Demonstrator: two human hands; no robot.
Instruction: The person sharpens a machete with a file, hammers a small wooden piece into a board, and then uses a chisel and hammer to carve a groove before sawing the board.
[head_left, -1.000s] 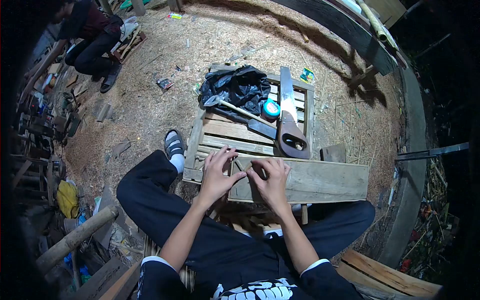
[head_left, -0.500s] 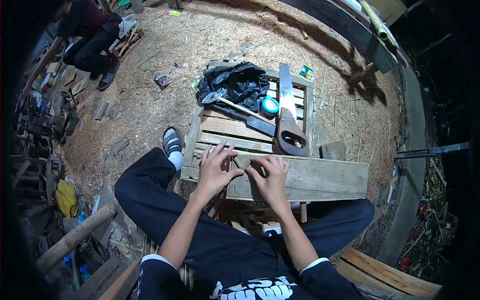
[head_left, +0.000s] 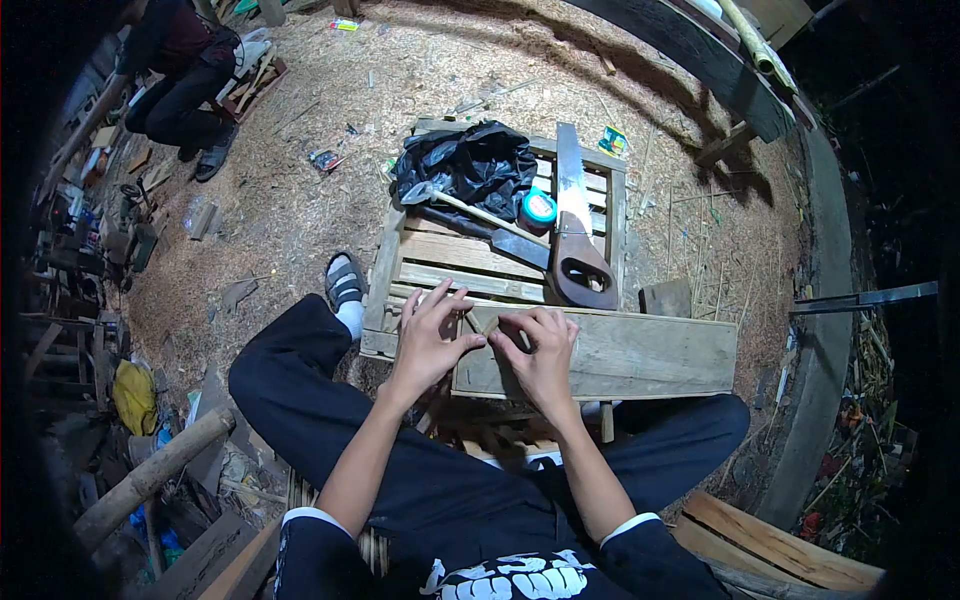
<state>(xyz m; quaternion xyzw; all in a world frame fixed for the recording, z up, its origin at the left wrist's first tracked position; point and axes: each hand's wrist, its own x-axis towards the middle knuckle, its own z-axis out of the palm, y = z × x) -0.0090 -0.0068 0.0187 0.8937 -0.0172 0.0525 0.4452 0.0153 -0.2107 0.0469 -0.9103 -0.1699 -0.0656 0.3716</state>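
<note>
Weathered wooden plank (head_left: 650, 352), flat across the lower edge of a slatted low table (head_left: 455, 250), from mid-frame toward the right. Leftward first: round wooden pole (head_left: 155, 475) at lower left; crouching co-worker (head_left: 185, 85) in dark clothes at upper left; sandalled foot (head_left: 345, 285) beside the table. Left hand (head_left: 430, 338) at the plank's left end, spread and bent-fingered, thumb stretched rightward; cannot tell of any grip. Crumpled black plastic bag (head_left: 480, 158) at upper centre, on the slats. Thin wooden strip (head_left: 476, 323) between both hands. Broad-bladed knife (head_left: 520, 250) below the bag. Right hand (head_left: 540, 345) over the plank, curl-fingered, thumb close to the left one; likewise cannot tell of anything pinched. Teal-topped container (head_left: 539, 208) above, then brown-handled handsaw (head_left: 573, 205), blade toward the top.
</note>
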